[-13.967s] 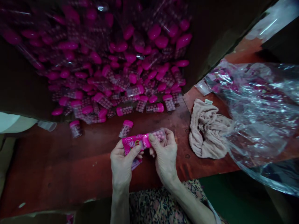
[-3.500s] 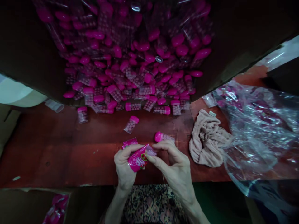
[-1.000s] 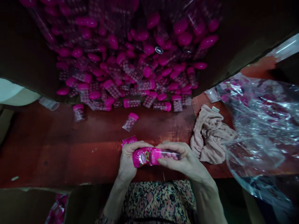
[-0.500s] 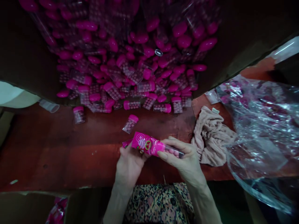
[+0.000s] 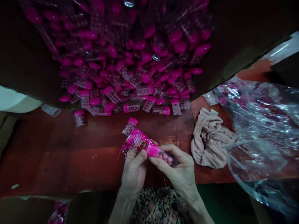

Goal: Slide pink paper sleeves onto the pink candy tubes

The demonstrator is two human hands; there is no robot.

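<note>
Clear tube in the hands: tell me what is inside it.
Pink round balls show through the bare end of the clear plastic tube, beside the right hand. The pink printed wrapper covers the rest, hiding what lies beneath.

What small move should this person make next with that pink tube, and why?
Probably slide the pink printed sleeve further along the candy tube: its clear end shows bare in the right hand, while the left hand has the sleeved end.
</note>
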